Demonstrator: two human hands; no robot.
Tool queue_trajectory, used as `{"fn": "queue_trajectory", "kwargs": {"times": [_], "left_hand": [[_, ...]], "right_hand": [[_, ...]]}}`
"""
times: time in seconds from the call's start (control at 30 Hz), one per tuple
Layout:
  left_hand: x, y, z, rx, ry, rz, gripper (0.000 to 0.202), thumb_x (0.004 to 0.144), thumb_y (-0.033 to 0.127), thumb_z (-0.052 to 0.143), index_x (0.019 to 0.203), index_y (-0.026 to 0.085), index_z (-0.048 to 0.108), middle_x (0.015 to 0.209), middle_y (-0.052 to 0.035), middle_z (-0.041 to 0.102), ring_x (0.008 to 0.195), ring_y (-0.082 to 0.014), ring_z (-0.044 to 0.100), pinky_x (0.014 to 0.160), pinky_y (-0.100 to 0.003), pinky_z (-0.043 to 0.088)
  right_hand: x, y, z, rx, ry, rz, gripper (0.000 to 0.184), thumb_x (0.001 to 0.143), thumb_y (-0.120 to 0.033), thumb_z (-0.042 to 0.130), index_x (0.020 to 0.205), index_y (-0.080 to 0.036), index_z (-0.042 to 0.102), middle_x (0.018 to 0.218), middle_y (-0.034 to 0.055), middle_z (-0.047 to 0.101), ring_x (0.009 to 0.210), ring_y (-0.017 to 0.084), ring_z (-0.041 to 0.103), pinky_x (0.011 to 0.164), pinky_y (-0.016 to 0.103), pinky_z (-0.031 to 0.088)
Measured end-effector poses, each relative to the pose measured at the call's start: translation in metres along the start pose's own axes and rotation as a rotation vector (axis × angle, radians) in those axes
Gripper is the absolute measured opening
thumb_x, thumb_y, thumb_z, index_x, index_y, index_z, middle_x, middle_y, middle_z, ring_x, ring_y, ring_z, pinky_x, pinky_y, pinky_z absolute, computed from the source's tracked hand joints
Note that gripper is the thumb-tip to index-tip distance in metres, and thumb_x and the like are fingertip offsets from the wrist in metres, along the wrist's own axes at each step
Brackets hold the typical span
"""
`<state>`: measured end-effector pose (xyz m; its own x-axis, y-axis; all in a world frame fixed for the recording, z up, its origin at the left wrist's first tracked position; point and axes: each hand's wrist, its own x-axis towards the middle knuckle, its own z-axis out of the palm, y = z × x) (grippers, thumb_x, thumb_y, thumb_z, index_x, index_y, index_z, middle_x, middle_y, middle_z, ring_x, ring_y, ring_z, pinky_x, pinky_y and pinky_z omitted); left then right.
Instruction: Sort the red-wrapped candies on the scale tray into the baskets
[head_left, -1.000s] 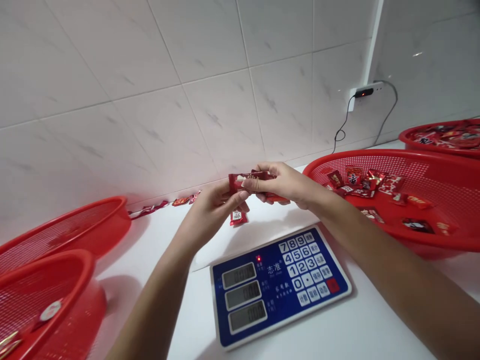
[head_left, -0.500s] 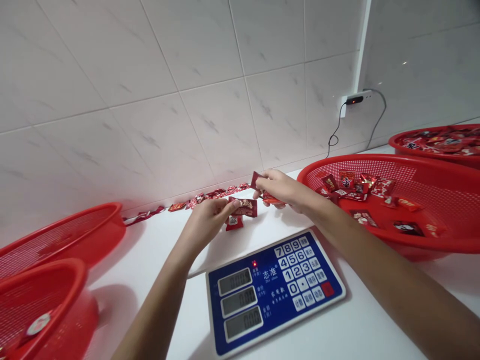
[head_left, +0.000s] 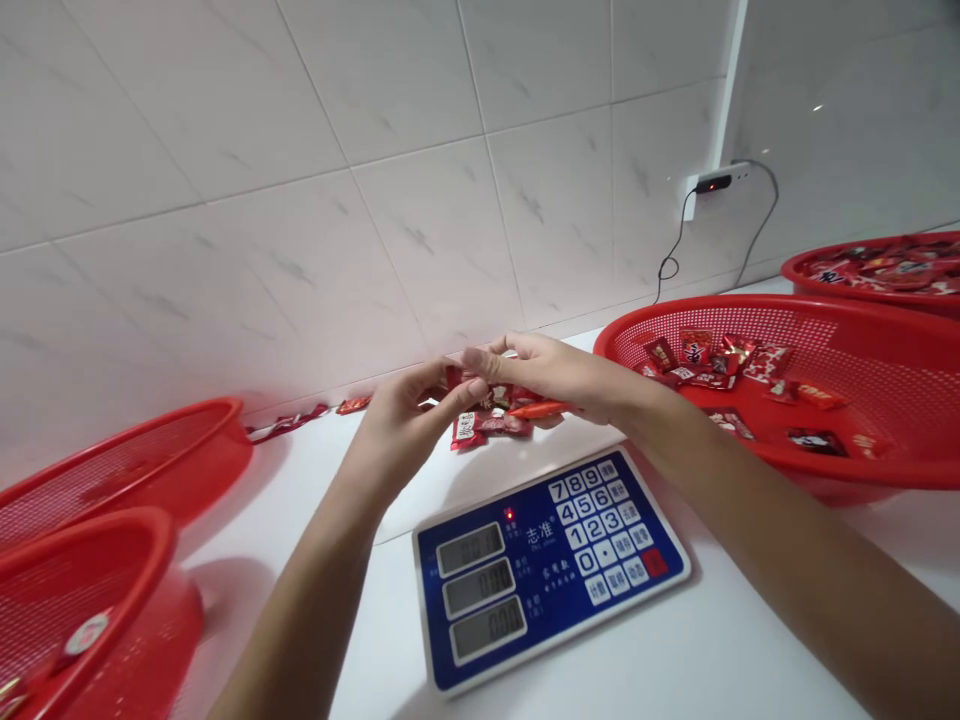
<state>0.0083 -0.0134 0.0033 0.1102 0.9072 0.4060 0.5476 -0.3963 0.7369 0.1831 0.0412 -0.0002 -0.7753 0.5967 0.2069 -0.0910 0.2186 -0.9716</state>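
Both of my hands meet above the white platform of the weighing scale (head_left: 480, 604), whose blue panel has number keys and three displays. My left hand (head_left: 411, 412) is closed, thumb towards fingertips, around a red candy packet (head_left: 454, 376) that is mostly hidden. Beside it, my right hand (head_left: 544, 372) curls over several small packets, with an orange-red candy packet (head_left: 538, 409) showing below its palm. Under the hands, a red packet with a white label (head_left: 466, 430) and a dark red packet (head_left: 508, 425) lie on the platform.
A big red basket (head_left: 870, 478) with scattered packets stands at right, and a fuller red basket (head_left: 795, 283) behind it. Two red baskets, one nearer (head_left: 161, 560) and one farther (head_left: 225, 440), are at left. Packets (head_left: 292, 420) line the tiled wall; a cable (head_left: 667, 268) hangs there.
The dark red packet from my left hand now lies on the platform beside the labelled one. My left hand has moved up to my right hand, and the top display reading has changed.
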Motion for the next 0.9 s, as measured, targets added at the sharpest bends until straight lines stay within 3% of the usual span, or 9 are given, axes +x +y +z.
{"fn": "queue_trajectory", "kwargs": {"times": [0.1,0.23,0.37,0.5,0.7,0.8,0.9], "left_hand": [[-0.001,-0.001,-0.003,0.014,0.096,0.035,0.016,0.083,0.037,0.069,0.087,0.021,0.069,0.080,-0.0009,0.070,0.078,-0.0164,0.062,0.068,-0.026,0.044],[-0.005,0.004,0.001,0.212,0.265,0.136,0.011,0.085,0.031,0.066,0.077,0.023,0.064,0.075,0.0021,0.066,0.072,-0.0151,0.060,0.067,-0.027,0.043],[-0.008,0.008,0.007,0.376,0.362,0.279,0.015,0.086,0.028,0.064,0.072,0.023,0.060,0.073,0.0032,0.059,0.068,-0.0138,0.054,0.064,-0.027,0.042],[-0.007,0.008,0.007,0.433,0.348,0.292,0.015,0.085,0.027,0.064,0.071,0.023,0.060,0.070,0.0030,0.058,0.065,-0.0136,0.052,0.062,-0.026,0.042],[-0.003,0.002,-0.001,0.356,0.326,0.264,0.008,0.081,0.027,0.066,0.075,0.022,0.065,0.075,0.0012,0.066,0.070,-0.0149,0.061,0.066,-0.027,0.047],[0.000,-0.006,-0.008,0.425,0.293,0.351,0.005,0.081,0.021,0.064,0.077,0.022,0.067,0.079,-0.0003,0.068,0.075,-0.0163,0.063,0.068,-0.028,0.048],[0.003,-0.015,-0.014,0.541,0.263,0.526,0.015,0.080,0.012,0.057,0.073,0.021,0.066,0.086,-0.0025,0.068,0.083,-0.0180,0.061,0.073,-0.031,0.048]], "right_hand": [[0.000,0.002,-0.008,-0.049,0.044,0.071,0.050,0.082,-0.064,0.061,0.082,-0.015,0.058,0.065,0.0018,0.060,0.045,0.006,0.046,0.038,0.017,0.026],[-0.001,0.001,-0.011,-0.065,0.044,0.198,0.060,0.087,-0.072,0.043,0.082,-0.014,0.060,0.056,0.0024,0.056,0.044,0.008,0.044,0.037,0.019,0.023],[0.001,0.001,-0.006,-0.072,0.111,0.139,0.052,0.087,-0.066,0.051,0.073,-0.016,0.054,0.057,0.0004,0.053,0.046,0.007,0.043,0.040,0.018,0.028],[0.005,0.006,-0.006,-0.116,0.129,0.056,0.045,0.090,-0.056,0.056,0.070,-0.016,0.053,0.060,-0.0010,0.052,0.047,0.006,0.041,0.040,0.018,0.027],[0.004,0.001,-0.005,-0.151,0.155,0.142,0.040,0.096,-0.050,0.049,0.078,-0.015,0.055,0.053,-0.0015,0.050,0.039,0.005,0.034,0.036,0.018,0.020],[0.003,-0.002,-0.007,-0.135,0.126,0.177,0.037,0.094,-0.050,0.051,0.087,-0.015,0.059,0.053,-0.0020,0.052,0.038,0.005,0.031,0.035,0.019,0.019],[0.004,0.002,-0.009,-0.092,0.099,0.174,0.026,0.091,-0.039,0.058,0.082,-0.015,0.060,0.056,-0.0021,0.053,0.040,0.004,0.033,0.037,0.019,0.018]]}}
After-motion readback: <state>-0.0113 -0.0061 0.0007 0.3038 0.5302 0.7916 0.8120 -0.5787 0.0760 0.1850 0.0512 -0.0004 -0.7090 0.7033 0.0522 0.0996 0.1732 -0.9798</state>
